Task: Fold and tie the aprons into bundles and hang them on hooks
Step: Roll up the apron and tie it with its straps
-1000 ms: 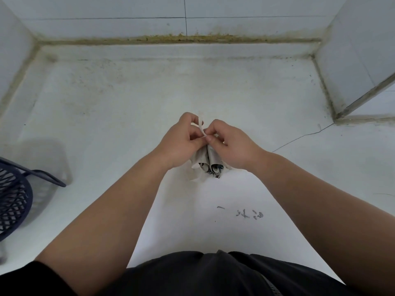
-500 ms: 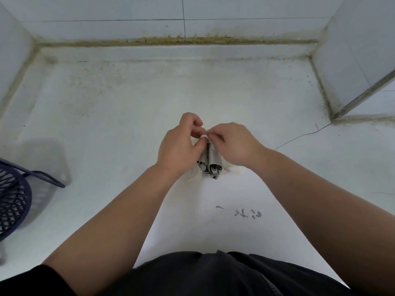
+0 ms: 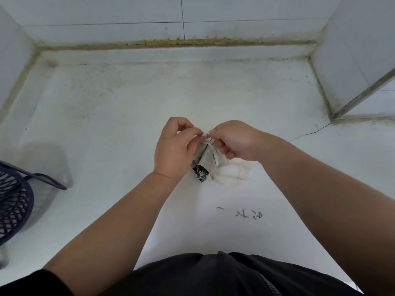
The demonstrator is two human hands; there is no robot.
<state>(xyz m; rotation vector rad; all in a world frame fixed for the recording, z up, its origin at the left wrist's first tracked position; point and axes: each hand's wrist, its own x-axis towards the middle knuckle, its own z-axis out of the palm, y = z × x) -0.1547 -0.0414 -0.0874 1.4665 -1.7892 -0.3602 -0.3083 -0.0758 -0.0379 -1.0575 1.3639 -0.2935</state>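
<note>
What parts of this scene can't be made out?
Head view only:
1. Knot on the apron bundle: fingers of the left hand and right hand cover it.
2. Dark mesh basket: cut off by the left edge.
3. Scribbled marks: too small to read.

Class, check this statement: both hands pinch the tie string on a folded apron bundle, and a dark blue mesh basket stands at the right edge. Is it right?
One thing is wrong: the head view shows the basket at the left edge, not the right. The left hand and right hand do pinch the tie string on the apron bundle.
</note>
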